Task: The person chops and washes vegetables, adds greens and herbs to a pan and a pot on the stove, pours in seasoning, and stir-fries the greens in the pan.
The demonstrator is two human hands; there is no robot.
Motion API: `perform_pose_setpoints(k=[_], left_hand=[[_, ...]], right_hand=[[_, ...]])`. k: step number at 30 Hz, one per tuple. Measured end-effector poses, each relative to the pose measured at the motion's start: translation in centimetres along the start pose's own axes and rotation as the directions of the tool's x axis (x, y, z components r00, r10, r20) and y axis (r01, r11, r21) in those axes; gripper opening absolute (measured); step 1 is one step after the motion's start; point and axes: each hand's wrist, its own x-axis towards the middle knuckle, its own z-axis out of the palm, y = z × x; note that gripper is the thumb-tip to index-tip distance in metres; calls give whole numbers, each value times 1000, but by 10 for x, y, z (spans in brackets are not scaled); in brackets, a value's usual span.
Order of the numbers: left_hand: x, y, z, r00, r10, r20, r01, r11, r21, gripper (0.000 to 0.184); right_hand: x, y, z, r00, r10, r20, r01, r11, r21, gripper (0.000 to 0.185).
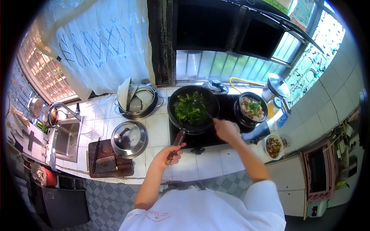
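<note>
A dark wok (175,115) sits on the left side of the black stove (227,104), with chopped leafy greens (190,107) inside. My left hand (168,154) is closed around the wok's brown handle (179,138). Over the right rim of the wok, my right hand (227,130) is closed on a thin cooking utensil (209,114) that reaches toward the greens. The utensil's working end is hard to make out, so its exact kind cannot be told. To the right, a dark pot (241,117) holds pale pieces of food topped with chopped green.
Left of the stove are a lidded pan (129,140), a large pot (138,113) with bowls in it, and a cutting board (94,148) bearing a cleaver (105,164). A bowl of food (274,147) stands at right. The sink (66,140) is far left.
</note>
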Motion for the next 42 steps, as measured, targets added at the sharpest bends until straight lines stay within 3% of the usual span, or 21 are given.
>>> perform_pose_setpoints(k=[4, 6, 8, 9, 10, 11, 12, 14, 15, 16, 18, 19, 20, 25, 28, 29, 30, 33, 36, 39, 42], left_hand=[[2, -2, -5, 998, -3, 56, 6, 999, -54, 34], [3, -5, -7, 996, 81, -32, -81, 997, -8, 38], [1, -6, -15, 992, 124, -30, -125, 992, -25, 48], [0, -9, -12, 993, 117, -22, -119, 990, -81, 53], [0, -12, -14, 991, 127, -26, -130, 985, -115, 55], [2, -15, -15, 992, 123, -35, -127, 981, -145, 58], [3, -19, -12, 987, 158, -38, -162, 978, -133, 59], [7, -22, -18, 984, 176, -22, -177, 974, -139, 57], [10, -23, -19, 985, 169, -14, -169, 971, -167, 54], [6, -27, -5, 988, 150, -43, -156, 958, -242, 53], [7, -34, 3, 995, 86, 57, -71, 972, -223, 55], [-4, -21, 25, 987, 151, -55, -155, 986, -66, 52], [-24, 9, 72, 882, 181, -435, -51, 955, 293, 48], [-13, 17, 99, 795, 63, -603, 145, 946, 290, 43], [-41, 34, 100, 663, 74, -745, 150, 962, 228, 39], [-29, 11, 73, 849, 129, -513, -56, 986, 155, 39], [-17, -9, 54, 948, 147, -283, -145, 989, 27, 39], [7, -49, 33, 976, 210, 59, -204, 975, -86, 38], [27, -46, -7, 974, 167, -152, -181, 979, -91, 39], [20, -47, 19, 997, 83, -1, -81, 970, -228, 43], [22, -49, 15, 993, 116, -34, -121, 976, -184, 37]], right_hand=[[-25, 3, 19, 999, 45, 16, -47, 990, 136, 27], [-28, -6, 10, 993, 88, 78, -83, 995, -62, 37], [-23, -25, -11, 993, -86, -82, 76, 990, -120, 38], [-13, -39, -20, 981, -189, 33, 191, 962, -194, 31], [-8, -62, -45, 929, -288, 231, 323, 937, -130, 23], [-2, -76, -41, 859, -498, 122, 501, 865, 8, 21], [-5, -108, -87, 758, -530, 380, 534, 839, 104, 15], [11, -160, -61, 484, -850, 207, 839, 518, 166, 18], [11, -197, -80, 387, -774, 501, 864, 494, 96, 19], [15, -212, -81, 360, -758, 544, 868, 485, 102, 19], [17, -219, -72, 400, -748, 529, 846, 523, 100, 18], [17, -217, -68, 421, -746, 516, 832, 544, 108, 18], [16, -214, -67, 438, -742, 507, 819, 562, 115, 18], [12, -202, -65, 510, -704, 494, 770, 630, 103, 19], [16, -208, -56, 503, -703, 503, 775, 624, 98, 19], [14, -207, -55, 491, -698, 521, 784, 615, 86, 20], [12, -206, -56, 486, -685, 543, 784, 616, 75, 20], [5, -190, -57, 543, -577, 610, 742, 670, -26, 21], [0, -150, -65, 706, -386, 594, 602, 769, -215, 22], [-9, -86, -67, 944, -124, 306, 290, 753, -591, 20], [-1, -32, -37, 956, 227, 187, -103, 853, -511, 64]])
